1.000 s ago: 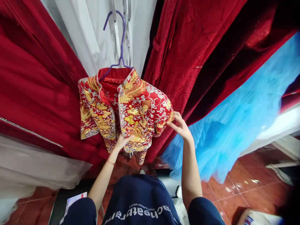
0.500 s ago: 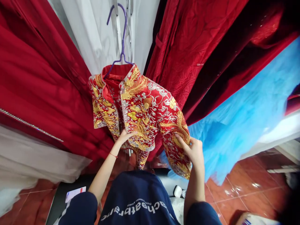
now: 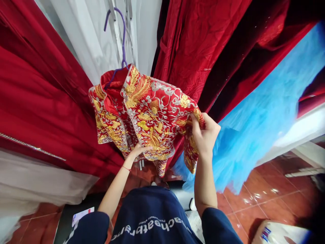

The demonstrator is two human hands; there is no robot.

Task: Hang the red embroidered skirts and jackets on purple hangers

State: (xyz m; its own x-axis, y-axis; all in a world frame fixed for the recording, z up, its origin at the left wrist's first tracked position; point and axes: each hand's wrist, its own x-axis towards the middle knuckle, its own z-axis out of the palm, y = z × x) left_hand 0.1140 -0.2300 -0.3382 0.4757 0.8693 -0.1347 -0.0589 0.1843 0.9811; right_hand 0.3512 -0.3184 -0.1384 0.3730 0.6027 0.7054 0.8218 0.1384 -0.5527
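Observation:
A red jacket embroidered in gold and silver hangs on a purple hanger in front of me. My right hand is closed around the jacket's right sleeve, lifting it up and outward. My left hand grips the lower front hem of the jacket, fingers partly tucked behind the cloth.
Red velvet gowns hang on the left and red gowns on the right, with white fabric behind the hanger. A blue tulle dress spreads at the right. Red floor tiles lie below.
My right hand pulled the sleeve out from the jacket's side, drew it down, then raised it again. The left hand stayed on the hem.

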